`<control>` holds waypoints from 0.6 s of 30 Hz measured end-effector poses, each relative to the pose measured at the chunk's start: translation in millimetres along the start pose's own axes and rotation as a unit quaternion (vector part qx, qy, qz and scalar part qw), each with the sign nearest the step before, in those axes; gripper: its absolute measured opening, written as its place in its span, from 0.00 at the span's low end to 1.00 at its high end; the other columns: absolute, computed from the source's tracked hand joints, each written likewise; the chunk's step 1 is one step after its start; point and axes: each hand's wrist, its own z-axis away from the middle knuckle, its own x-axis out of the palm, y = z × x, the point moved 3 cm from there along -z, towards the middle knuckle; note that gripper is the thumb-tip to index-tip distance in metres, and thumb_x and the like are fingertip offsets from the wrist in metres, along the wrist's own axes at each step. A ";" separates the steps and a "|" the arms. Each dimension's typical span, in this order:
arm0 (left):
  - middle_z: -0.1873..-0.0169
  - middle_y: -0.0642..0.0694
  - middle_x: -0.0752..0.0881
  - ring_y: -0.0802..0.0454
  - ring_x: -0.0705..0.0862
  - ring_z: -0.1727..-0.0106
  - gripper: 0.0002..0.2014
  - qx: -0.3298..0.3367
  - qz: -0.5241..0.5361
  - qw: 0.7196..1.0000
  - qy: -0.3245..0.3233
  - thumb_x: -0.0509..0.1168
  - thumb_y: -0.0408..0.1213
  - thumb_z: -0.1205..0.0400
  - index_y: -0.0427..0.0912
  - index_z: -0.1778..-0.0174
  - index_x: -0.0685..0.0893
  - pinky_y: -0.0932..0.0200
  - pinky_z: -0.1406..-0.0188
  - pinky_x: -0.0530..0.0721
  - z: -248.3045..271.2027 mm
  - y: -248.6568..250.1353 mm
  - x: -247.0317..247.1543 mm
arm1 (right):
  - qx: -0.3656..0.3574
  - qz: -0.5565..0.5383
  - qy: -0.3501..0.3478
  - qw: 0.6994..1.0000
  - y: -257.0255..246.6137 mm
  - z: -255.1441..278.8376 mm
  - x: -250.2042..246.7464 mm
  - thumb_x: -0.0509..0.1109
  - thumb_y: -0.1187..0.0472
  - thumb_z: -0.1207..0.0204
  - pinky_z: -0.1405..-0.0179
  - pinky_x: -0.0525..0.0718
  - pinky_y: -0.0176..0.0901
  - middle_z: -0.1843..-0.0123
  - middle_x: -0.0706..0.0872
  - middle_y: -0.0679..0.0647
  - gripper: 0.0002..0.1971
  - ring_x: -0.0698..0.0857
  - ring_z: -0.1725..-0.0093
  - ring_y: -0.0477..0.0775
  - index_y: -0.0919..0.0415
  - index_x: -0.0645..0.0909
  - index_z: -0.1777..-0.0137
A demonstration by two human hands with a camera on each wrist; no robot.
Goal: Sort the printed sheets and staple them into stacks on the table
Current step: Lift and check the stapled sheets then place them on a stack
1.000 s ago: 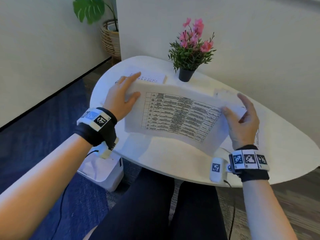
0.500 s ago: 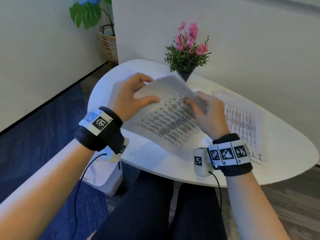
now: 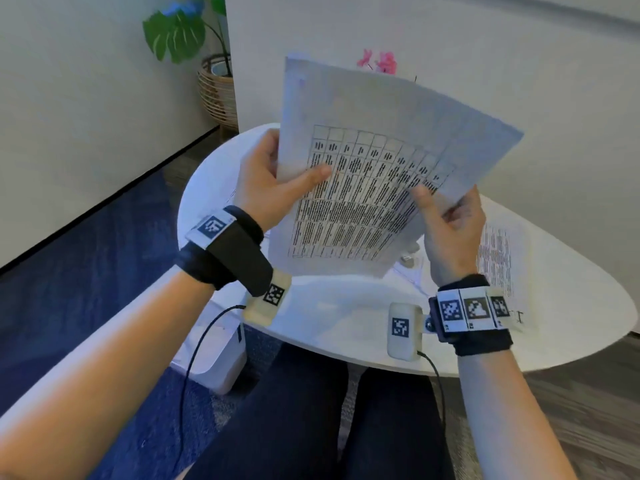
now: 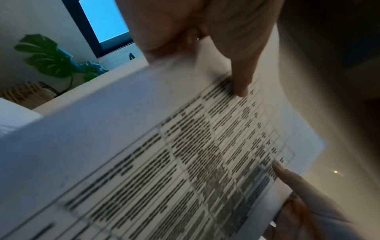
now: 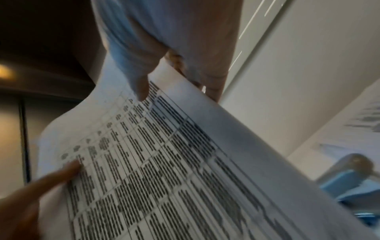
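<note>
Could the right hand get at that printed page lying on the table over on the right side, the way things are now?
Probably, but not right away: the right hand pinches the table sheets held up by both hands. The printed page lies just beyond its wrist, uncovered, so it looks reachable once that grip lets go.

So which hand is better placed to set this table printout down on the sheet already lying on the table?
Probably the right hand. It pinches the held sheets at their right edge, directly above the printed sheet on the table. The left hand grips the far side.
</note>
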 end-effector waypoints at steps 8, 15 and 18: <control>0.52 0.55 0.89 0.58 0.88 0.48 0.19 -0.001 -0.022 1.000 0.012 0.77 0.37 0.29 0.42 0.42 0.84 0.60 0.50 0.87 1.3 -0.9 2.7 | 0.061 0.013 -0.042 0.997 8.0 12.8 17.0 0.74 0.68 0.26 0.45 0.85 0.38 0.47 0.87 0.47 0.16 0.87 0.47 0.40 0.56 0.76 0.42; 0.54 0.59 0.88 0.62 0.88 0.51 0.12 -0.027 -0.034 0.999 0.014 0.75 0.39 0.25 0.51 0.47 0.85 0.65 0.52 0.87 0.0 -24.5 -3.7 | 0.075 0.027 -0.055 0.995 23.9 11.2 18.1 0.70 0.67 0.23 0.47 0.85 0.33 0.47 0.86 0.45 0.12 0.86 0.49 0.36 0.60 0.78 0.40; 0.56 0.61 0.86 0.69 0.85 0.55 0.16 -0.064 -0.074 0.995 0.004 0.74 0.42 0.25 0.47 0.42 0.84 0.73 0.61 0.83 7.0 -51.8 -3.6 | 0.090 0.047 -0.065 0.993 40.4 15.6 16.5 0.69 0.66 0.22 0.50 0.84 0.29 0.48 0.86 0.45 0.13 0.86 0.52 0.32 0.65 0.78 0.38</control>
